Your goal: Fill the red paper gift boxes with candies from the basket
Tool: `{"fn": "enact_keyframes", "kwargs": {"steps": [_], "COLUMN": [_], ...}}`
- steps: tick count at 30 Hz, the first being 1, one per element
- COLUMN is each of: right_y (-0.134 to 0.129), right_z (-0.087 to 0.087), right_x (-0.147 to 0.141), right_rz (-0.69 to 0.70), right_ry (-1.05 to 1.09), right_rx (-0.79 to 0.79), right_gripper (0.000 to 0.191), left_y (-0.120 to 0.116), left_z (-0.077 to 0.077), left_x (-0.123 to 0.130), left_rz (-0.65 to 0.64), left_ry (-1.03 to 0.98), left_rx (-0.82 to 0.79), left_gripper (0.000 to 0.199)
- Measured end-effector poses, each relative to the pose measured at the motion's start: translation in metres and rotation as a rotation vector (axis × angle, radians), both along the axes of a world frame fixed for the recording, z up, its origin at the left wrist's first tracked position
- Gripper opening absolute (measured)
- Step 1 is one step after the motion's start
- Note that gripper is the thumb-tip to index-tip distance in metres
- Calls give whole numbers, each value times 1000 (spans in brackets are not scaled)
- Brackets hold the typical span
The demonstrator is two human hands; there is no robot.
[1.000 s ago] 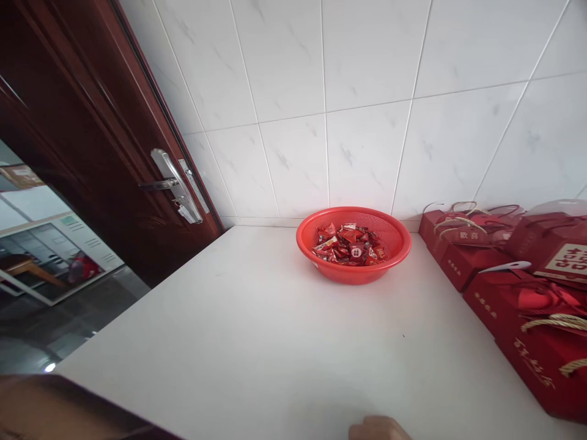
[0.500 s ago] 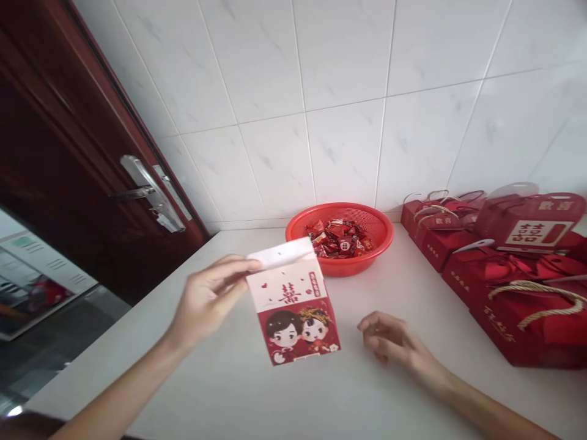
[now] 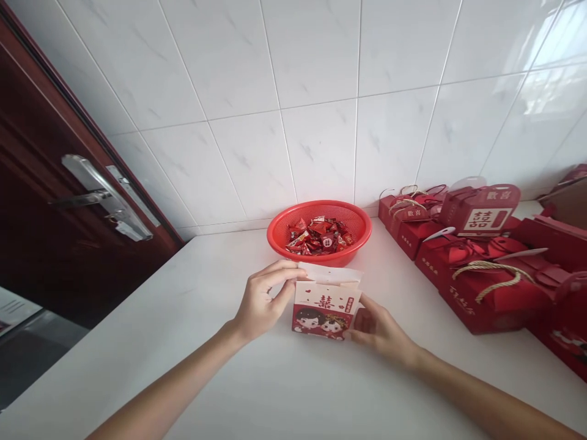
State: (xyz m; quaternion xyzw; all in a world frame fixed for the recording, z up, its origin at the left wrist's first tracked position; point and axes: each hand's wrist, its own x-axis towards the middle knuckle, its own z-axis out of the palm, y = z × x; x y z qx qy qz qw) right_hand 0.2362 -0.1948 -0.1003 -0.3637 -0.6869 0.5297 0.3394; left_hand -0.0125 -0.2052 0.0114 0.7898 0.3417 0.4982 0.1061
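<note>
A small pink and red paper gift box (image 3: 323,315), printed with two cartoon figures, stands upright in front of the basket with its white top flap raised. The fingers and thumb of my left hand (image 3: 268,296) pinch its upper left edge by the flap. My right hand (image 3: 383,330) grips the right side, thumb near the lower front corner and some fingers hidden behind the box. Just behind it is a red plastic basket (image 3: 275,235) holding several wrapped candies (image 3: 321,235).
Red gift boxes (image 3: 468,269) with rope handles crowd the right side of the white table (image 3: 183,366). A white tiled wall (image 3: 316,140) runs along the back. On the left is a dark wooden door (image 3: 41,201) with a metal handle (image 3: 107,195).
The paper box has gone from flat and tilted to opened out and upright, and sits nearer the basket. My right hand has come onto its right side. The view has shifted right.
</note>
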Motion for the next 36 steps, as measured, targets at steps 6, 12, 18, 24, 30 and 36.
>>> {"fn": "enact_keyframes", "kwargs": {"steps": [6, 12, 18, 24, 30, 36], "right_y": [5, 8, 11, 14, 18, 19], "right_z": [5, 3, 0, -2, -1, 0], "right_x": [6, 8, 4, -3, -9, -13], "right_rz": [-127, -129, -128, -145, -140, -153], "right_ry": [-45, -103, -111, -122, -106, -160], "right_rx": [114, 97, 101, 116, 120, 81], "right_gripper": [51, 54, 53, 58, 60, 74], "left_y": [8, 20, 29, 37, 80, 137], "left_z": [-11, -25, -23, -5, 19, 20], "left_x": [14, 28, 27, 19, 1, -7], "left_rz": [5, 114, 130, 100, 76, 78], "left_ry": [-195, -312, -345, -280, -328, 321], "left_rx": [-245, -554, -683, -594, -598, -861], "left_gripper": [21, 33, 31, 25, 42, 42]}}
